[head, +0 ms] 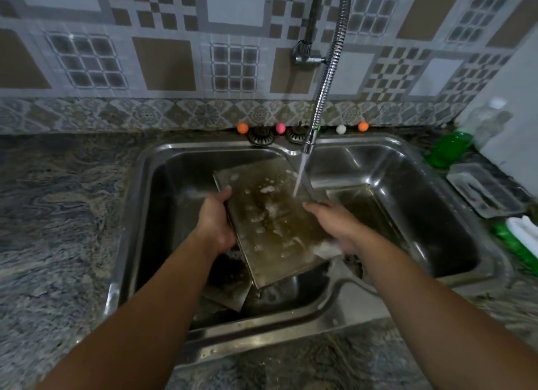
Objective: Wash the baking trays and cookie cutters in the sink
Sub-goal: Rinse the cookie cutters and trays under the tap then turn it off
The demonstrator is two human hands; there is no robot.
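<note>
The soapy baking tray (270, 217), mid-frame over the sink (407, 162), is tilted under the faucet (310, 140) stream, likely so suds rinse off. The left hand (214, 223) grips its left edge, fingers curled; the right hand (334, 223) steadies the right edge, fingers' state unclear. Another tray (230, 293) lies beneath.

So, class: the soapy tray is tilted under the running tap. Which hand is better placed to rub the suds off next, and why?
Probably the right hand: it lies nearest the water stream on the baking tray. The left hand grips the tray's left edge, steadying it over the sink.
</note>
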